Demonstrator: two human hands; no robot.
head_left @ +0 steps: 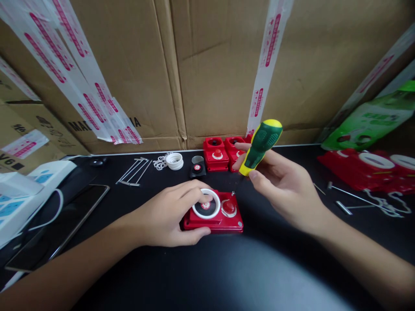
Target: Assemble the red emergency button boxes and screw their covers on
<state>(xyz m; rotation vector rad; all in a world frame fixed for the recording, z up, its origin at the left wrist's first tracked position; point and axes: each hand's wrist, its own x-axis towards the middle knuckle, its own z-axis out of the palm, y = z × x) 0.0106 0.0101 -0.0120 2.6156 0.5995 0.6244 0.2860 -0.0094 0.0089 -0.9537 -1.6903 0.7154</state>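
Note:
My left hand is closed around the left side of a red alarm box lying on the black table. A white ring surrounds a round dark face with a red-and-white centre on the box, and one of my fingers rests inside it. To its right sits a red dome on a pale base. My right hand grips a green-and-yellow screwdriver, tilted with its tip down. A small screw shows at the tip, by the box's upper right corner; whether it has entered a hole I cannot tell.
Behind stand similar red boxes, a black part, stacked white rings and several small metal hammers. A phone and power strip lie left. More red units and a green bottle are right; cardboard rises behind.

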